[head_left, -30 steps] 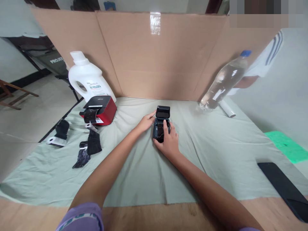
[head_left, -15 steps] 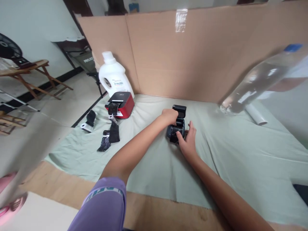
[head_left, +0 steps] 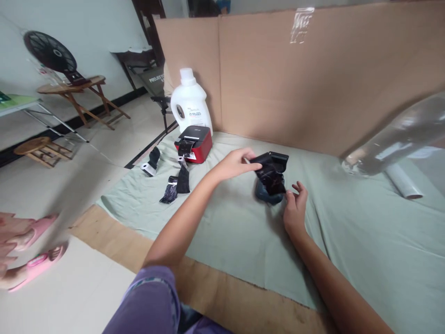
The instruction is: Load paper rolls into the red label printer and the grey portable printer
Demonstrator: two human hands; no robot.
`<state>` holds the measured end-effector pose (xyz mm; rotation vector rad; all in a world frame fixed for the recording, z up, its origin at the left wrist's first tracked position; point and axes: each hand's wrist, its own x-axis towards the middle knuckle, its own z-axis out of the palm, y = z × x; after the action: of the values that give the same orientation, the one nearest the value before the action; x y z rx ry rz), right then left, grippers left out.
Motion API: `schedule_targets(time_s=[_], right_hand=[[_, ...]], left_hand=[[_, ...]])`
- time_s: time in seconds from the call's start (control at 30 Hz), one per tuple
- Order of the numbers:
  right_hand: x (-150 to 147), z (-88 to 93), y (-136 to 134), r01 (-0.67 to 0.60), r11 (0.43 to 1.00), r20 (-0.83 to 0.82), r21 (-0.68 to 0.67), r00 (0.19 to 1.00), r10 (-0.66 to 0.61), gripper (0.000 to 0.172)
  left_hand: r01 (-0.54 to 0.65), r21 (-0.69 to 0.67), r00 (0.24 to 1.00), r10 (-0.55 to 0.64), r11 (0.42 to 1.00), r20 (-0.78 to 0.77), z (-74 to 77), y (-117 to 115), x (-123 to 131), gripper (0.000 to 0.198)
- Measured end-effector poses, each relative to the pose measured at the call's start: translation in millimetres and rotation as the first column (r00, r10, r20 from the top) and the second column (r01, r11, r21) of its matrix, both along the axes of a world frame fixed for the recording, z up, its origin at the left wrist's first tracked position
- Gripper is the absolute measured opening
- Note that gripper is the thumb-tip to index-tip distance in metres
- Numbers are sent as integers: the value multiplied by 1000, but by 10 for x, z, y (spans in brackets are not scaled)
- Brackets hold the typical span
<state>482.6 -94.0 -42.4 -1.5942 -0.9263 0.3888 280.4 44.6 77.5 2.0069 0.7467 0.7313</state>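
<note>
A small dark label printer (head_left: pixel 269 194) with its lid up lies on the pale green cloth (head_left: pixel 222 218). My left hand (head_left: pixel 234 163) pinches a strip of shiny black film (head_left: pixel 268 174) and holds it up over the printer. My right hand (head_left: pixel 295 208) rests on the cloth just right of the printer, fingers loosely apart, with nothing in it.
A red and black printer (head_left: pixel 193 143) and a white jug (head_left: pixel 189 103) stand at the back left, with black film scraps (head_left: pixel 175 188) near them. A cardboard screen (head_left: pixel 313 79) runs behind. A clear bottle (head_left: pixel 396 137) and a white roll (head_left: pixel 403 182) are at the right. Pink sandals (head_left: pixel 31 260) show far left.
My left hand has pulled the black film up out of the small printer. My right hand has come off the printer and opened. The view has swung left.
</note>
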Motion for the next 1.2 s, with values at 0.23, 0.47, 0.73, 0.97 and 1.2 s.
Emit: schedule_targets(time_s=[0.23, 0.47, 0.73, 0.97, 1.2], right_hand=[[6, 2, 4, 8, 1000, -52, 30, 999, -6, 57], [30, -39, 32, 12, 1000, -58, 28, 998, -10, 55], [45, -57, 54, 31, 997, -129, 75, 991, -21, 53], [78, -70, 82, 58, 993, -213, 107, 976, -34, 50], [56, -42, 82, 47, 994, -206, 96, 978, -27, 44]], left_hand=[[-542, 108, 811, 552, 833, -192, 161, -426, -1783, 39], [-586, 531, 206, 746, 612, -634, -160, -263, -2628, 45], [-445, 654, 172, 775, 612, -608, -509, -172, -2567, 51], [-203, 602, 391, 627, 772, -674, -413, -239, -2380, 43], [-518, 420, 426, 651, 745, -628, -395, 440, -2159, 46]])
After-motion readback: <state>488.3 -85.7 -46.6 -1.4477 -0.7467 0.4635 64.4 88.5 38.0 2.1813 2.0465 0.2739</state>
